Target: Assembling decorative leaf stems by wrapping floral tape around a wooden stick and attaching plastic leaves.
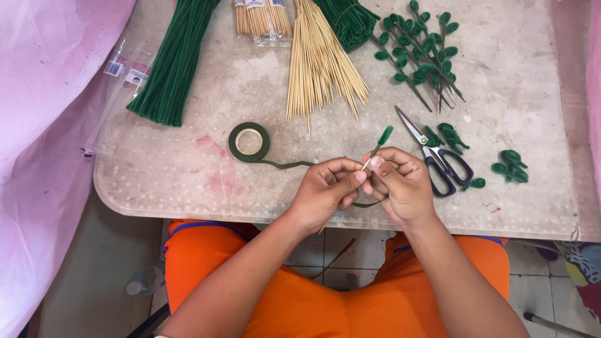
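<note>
Orange trousers point(300, 300) fill the bottom of the frame, below the table point(188, 188) edge. At centre both hands meet: the left hand point(322, 194) and right hand point(400, 184) are each pinched shut on a thin skewer point(370, 158) tipped with a green leaf point(385, 134). Green tape point(285, 164) runs from the hands left to its roll point(249, 141); it seems to wrap the skewer, though fingers hide that. Scissors point(438, 159) lie just right of the hands, among loose leaves point(510, 166). Farther up lie a skewer bundle point(319, 62), green pipe cleaners point(172, 62) at upper left, and leafy stems point(419, 50) at upper right.
</note>
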